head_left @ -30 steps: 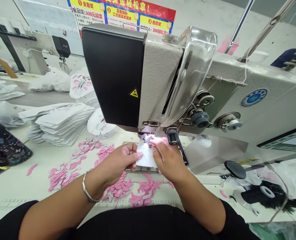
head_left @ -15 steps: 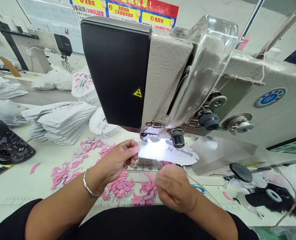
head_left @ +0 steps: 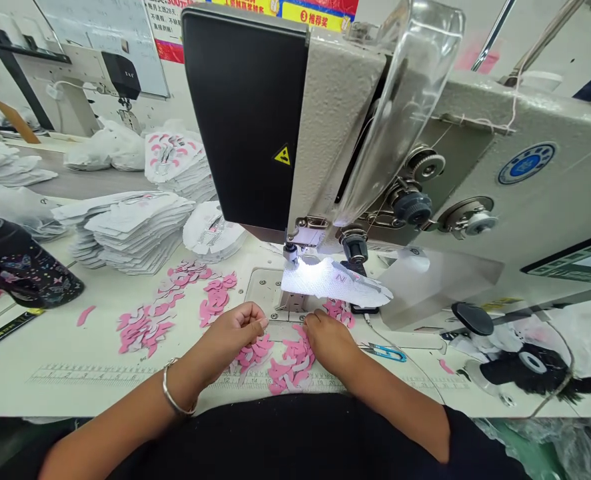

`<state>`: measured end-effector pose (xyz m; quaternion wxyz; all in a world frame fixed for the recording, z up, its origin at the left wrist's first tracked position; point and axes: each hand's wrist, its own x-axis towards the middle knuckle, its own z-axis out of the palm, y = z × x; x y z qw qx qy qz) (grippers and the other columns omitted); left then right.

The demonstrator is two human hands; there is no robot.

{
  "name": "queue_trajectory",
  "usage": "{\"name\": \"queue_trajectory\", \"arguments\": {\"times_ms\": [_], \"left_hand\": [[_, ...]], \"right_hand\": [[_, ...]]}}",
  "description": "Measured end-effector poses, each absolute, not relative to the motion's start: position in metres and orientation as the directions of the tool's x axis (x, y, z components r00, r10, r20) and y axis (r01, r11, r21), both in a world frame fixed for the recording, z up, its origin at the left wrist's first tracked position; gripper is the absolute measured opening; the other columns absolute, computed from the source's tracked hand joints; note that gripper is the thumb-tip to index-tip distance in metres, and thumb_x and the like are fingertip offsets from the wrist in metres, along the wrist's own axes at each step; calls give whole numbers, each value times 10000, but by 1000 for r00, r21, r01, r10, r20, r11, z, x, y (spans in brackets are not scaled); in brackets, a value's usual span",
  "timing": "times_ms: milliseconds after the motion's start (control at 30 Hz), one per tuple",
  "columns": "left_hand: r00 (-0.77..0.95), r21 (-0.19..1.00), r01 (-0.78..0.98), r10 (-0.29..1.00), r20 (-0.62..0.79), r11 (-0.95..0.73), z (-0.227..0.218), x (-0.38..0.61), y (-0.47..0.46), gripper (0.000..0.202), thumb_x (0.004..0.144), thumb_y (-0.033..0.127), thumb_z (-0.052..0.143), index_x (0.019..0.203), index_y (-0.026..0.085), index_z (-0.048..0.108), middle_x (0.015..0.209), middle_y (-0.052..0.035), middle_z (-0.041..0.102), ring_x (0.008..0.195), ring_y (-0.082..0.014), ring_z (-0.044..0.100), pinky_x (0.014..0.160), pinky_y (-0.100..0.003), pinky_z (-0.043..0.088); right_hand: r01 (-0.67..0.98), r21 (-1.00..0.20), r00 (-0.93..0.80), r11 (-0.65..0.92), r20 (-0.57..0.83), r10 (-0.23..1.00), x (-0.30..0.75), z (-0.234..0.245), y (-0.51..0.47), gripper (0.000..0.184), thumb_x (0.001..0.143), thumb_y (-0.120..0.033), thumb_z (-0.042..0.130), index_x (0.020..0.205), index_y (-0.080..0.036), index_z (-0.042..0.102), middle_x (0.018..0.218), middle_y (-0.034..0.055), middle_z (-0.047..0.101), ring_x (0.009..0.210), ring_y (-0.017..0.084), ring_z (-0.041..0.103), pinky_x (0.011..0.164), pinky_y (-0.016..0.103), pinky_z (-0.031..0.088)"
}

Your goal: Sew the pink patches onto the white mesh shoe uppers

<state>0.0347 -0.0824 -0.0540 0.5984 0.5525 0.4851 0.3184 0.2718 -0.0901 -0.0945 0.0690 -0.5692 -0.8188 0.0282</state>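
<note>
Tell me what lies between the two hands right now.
In the head view, a scatter of small pink cutouts lies between the left hand and the right hand.

Pink cut pieces (head_left: pixel 288 367), white mesh panel (head_left: pixel 325 283) (pinkish letter (head_left: pixel 340 277), perhaps)

Left hand (head_left: pixel 230 330) and right hand (head_left: pixel 328 340) rest side by side on the table (head_left: pixel 35 347), fingertips near each other.

- Under and just nearer than the fingers: a heap of small cut-outs (head_left: pixel 285 363).
- Nearer again, along the table edge: a ruler scale (head_left: pixel 125 375).
- Directly beyond the fingers: the needle plate (head_left: pixel 265 290). The mesh panel (head_left: pixel 335 283) lies on it, beneath the sewing machine (head_left: pixel 325 120), and extends rightward.
- Just right of the right fingers: thread snips (head_left: pixel 385 351).
- Left of the left fingers: scattered cut-outs (head_left: pixel 145 327).
- Beyond those, well apart: stacks of panels (head_left: pixel 130 230).
</note>
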Motion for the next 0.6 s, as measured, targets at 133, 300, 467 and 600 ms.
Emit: {"name": "queue_trajectory", "arguments": {"times_ms": [133, 300, 467, 600], "left_hand": [[348, 969, 192, 912, -218, 158, -52, 39, -89, 307, 841, 485, 643, 809, 195, 547, 704, 33, 494, 595, -125, 407, 551, -234, 316], [367, 966, 225, 907, -206, 128, -53, 44, -94, 310, 819, 476, 659, 772, 191, 547, 654, 46, 454, 582, -122, 374, 543, -232, 288], [355, 971, 224, 922, -156, 78, -51, 46, -96, 302, 791, 456, 700, 923, 200, 610, 777, 2, 572, 686, -161, 520, 617, -260, 403], [412, 951, 303, 908, -80, -54, -39, 48, -99, 256, 806, 443, 684, 925, 217, 666, 785, -23, 629, 677, -176, 540, 600, -268, 399]], "right_hand": [[925, -163, -335, 344, 81, 939, 266, -96, -92, 118, 946, -230, 541, 1006, -161, 617, 1009, 102, 652, 891, 238, 645, 703, 318, 491], [905, -281, -295, 319, 125, 947, 263, -96, -88, 63, 891, -147, 558, 903, -164, 618, 922, 69, 661, 827, 200, 635, 693, 286, 462], [791, -442, -365, 424, 215, 906, 261, -71, -98, 44, 890, -135, 581, 873, -175, 590, 820, 6, 646, 772, 143, 616, 660, 233, 450], [652, -513, -486, 559, 284, 827, 255, -48, -108, 80, 877, -127, 634, 860, -203, 614, 820, -29, 646, 772, 111, 614, 693, 201, 465]]}}
